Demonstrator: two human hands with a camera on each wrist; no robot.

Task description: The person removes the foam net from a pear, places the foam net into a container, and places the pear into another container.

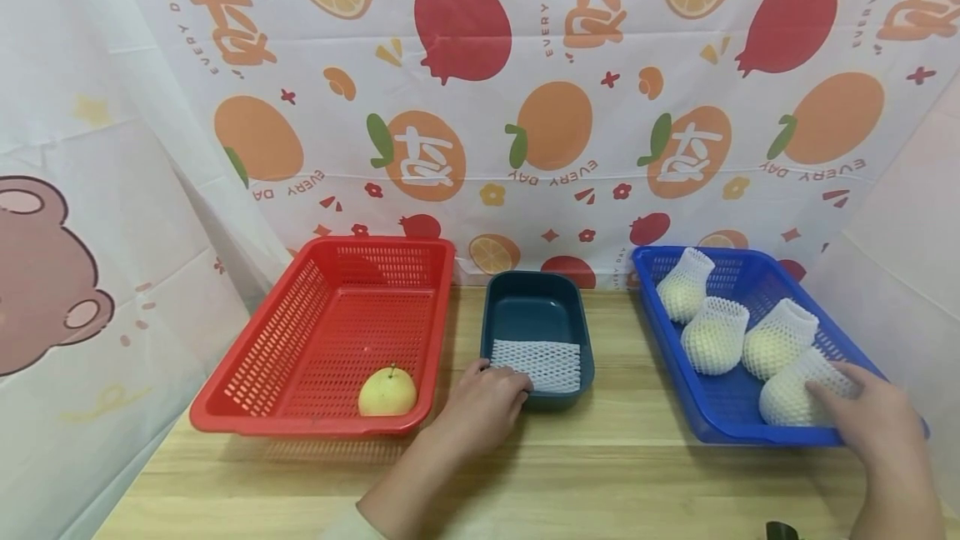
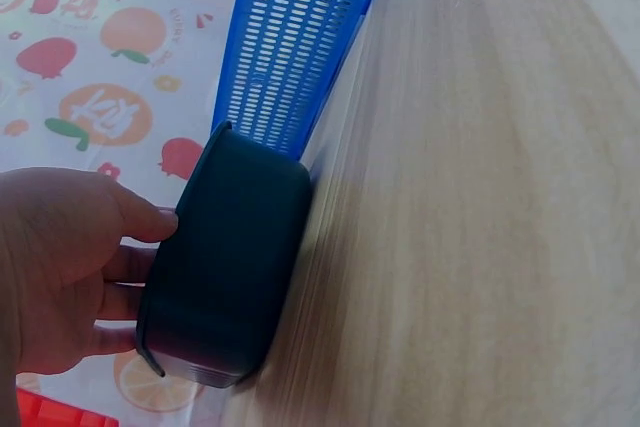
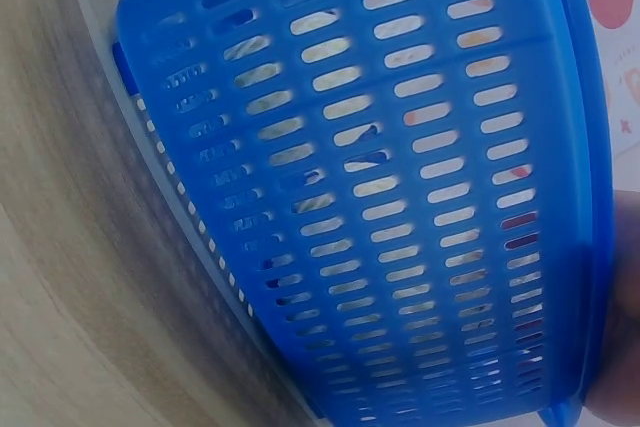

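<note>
left hand (image 1: 483, 408) over near-left edge of dark teal tray (image 1: 534, 319), fingers reaching in at flat white foam net (image 1: 557, 363); grip unclear. right hand (image 1: 883, 413) curls round nearest net-wrapped fruit (image 1: 791, 397) in blue basket (image 1: 675, 377).

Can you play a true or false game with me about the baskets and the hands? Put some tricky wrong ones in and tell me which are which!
1. The red basket holds one yellow fruit. True.
2. The right hand touches a wrapped fruit in the blue basket. True.
3. The blue basket holds six wrapped fruits. False: it holds four.
4. A white net lies in the dark tray. True.
5. The left hand is inside the red basket. False: it is at the dark tray.
6. The dark tray stands inside the blue basket. False: it stands between the two baskets.
</note>
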